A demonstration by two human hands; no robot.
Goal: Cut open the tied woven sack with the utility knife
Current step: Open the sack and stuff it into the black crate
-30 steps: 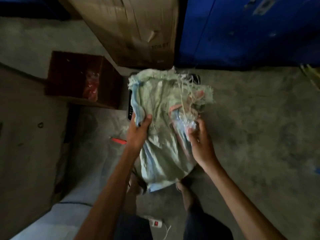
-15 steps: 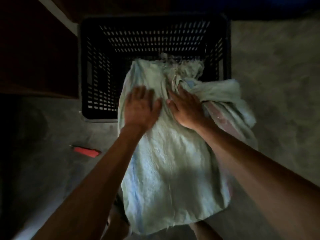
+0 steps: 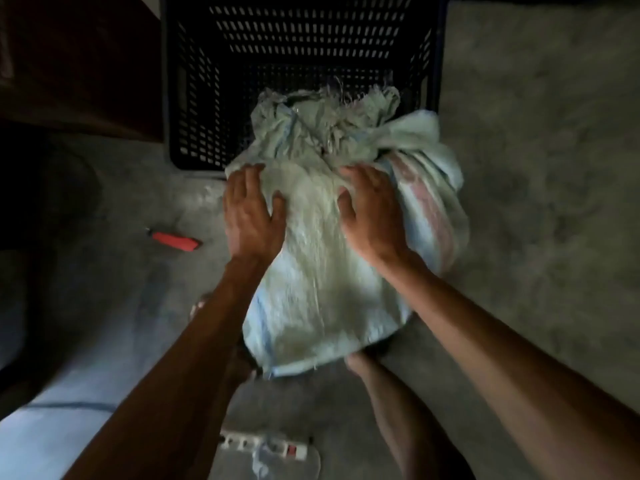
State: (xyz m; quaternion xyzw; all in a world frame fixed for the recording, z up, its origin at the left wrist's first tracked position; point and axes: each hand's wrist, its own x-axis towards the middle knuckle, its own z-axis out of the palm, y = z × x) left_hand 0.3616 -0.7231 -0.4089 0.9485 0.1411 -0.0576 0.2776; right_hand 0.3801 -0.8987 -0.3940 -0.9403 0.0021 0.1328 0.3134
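Note:
A pale green woven sack [image 3: 322, 271] with a frayed, bunched top lies on the concrete floor, its top end leaning over the near rim of a black crate. My left hand [image 3: 251, 213] rests flat on the sack's left side, fingers spread. Flat on the upper right part of the sack, just below the frayed knot, lies my right hand [image 3: 372, 216]. Neither hand grips anything. A red utility knife [image 3: 175, 240] lies on the floor to the left of the sack, apart from both hands.
A black perforated plastic crate [image 3: 194, 98] stands just beyond the sack. A dark brown box [image 3: 79, 64] sits at the upper left. A white power strip [image 3: 263, 448] lies near my feet. My bare leg [image 3: 381, 393] shows below the sack.
A second ago both hands held the sack up by its top. The view has since dropped toward the sack; it now lies against the crate, with my hands flat and spread wider.

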